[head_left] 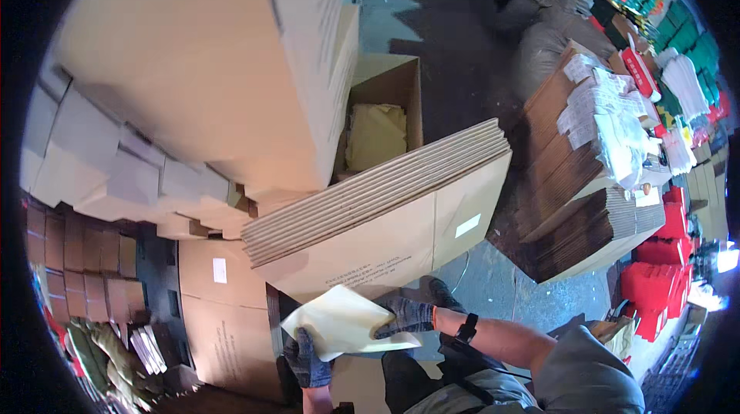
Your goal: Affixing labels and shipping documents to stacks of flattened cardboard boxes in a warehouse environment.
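Observation:
Both hands wear dark grey knit gloves. My left hand (pixel 308 360) is closed on the lower left edge of a pale cream sheet of paper (pixel 343 320), thumb on top. My right hand (pixel 405 316) grips the same sheet at its right side, with a dark watch on that wrist. The sheet is bent and partly covers the near face of a leaning stack of flattened cardboard boxes (pixel 385 240). A white label (pixel 467 225) sits on the right part of that face. The fingers under the sheet are hidden.
An open carton (pixel 416 98) holding yellowish paper stands beyond the stack. Tall cardboard boxes (pixel 208 67) fill the left. Another flattened-box pile (pixel 220 321) leans at lower left. At right, more flattened boxes (pixel 570 144) carry papers and plastic, with red bundles (pixel 651 283) beside them.

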A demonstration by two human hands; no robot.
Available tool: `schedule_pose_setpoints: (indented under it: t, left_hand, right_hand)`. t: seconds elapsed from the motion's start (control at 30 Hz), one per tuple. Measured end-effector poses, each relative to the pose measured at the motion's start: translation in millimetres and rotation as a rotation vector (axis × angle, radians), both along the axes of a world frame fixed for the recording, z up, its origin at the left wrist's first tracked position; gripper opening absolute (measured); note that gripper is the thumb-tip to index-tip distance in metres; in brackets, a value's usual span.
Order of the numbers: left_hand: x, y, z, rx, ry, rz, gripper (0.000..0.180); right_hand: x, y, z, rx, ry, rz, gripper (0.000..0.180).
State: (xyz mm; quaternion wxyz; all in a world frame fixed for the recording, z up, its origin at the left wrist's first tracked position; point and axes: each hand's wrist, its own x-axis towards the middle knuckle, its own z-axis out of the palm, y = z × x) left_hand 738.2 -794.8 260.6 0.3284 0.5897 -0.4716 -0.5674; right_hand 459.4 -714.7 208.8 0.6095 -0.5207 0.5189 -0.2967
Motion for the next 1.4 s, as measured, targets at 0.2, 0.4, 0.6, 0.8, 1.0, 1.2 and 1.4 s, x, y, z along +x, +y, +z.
schedule_pose_setpoints:
  t: [0.2, 0.4, 0.6, 0.8, 1.0, 1.2, 1.4]
  left_hand:
    - [-97, -26, 24, -0.033, 0.338, 0.063, 0.046]
    - [-104, 40, 14, 0.147, 0.138, 0.109, 0.04]
    - [-189, 97, -37, 0.0, -0.206, -0.541, 0.027]
    - [-186, 105, 9, -0.134, -0.705, -0.598, 0.035]
    - [-236, 42, -51, -0.388, -0.749, -0.605, 0.058]
    - [-275, -34, -116, -0.468, -1.049, -0.573, 0.078]
    - [-282, 0, -147, -0.583, -1.056, -0.51, 0.1]
  right_hand:
    - [-135, -22, 26, 0.227, 0.236, -0.097, 0.052]
    - [-274, -191, -77, 0.01, 0.089, -0.784, 0.029]
    - [-559, -336, -246, 0.296, -0.398, -1.217, 0.034]
    - [-327, -325, -209, 0.324, 0.715, -0.519, 0.087]
    - [-324, -232, -135, -0.267, 1.113, -0.016, 0.081]
    - [-303, -180, -123, -0.167, 1.077, 0.303, 0.104]
    - [-276, -112, -101, -0.095, 0.984, 0.45, 0.106]
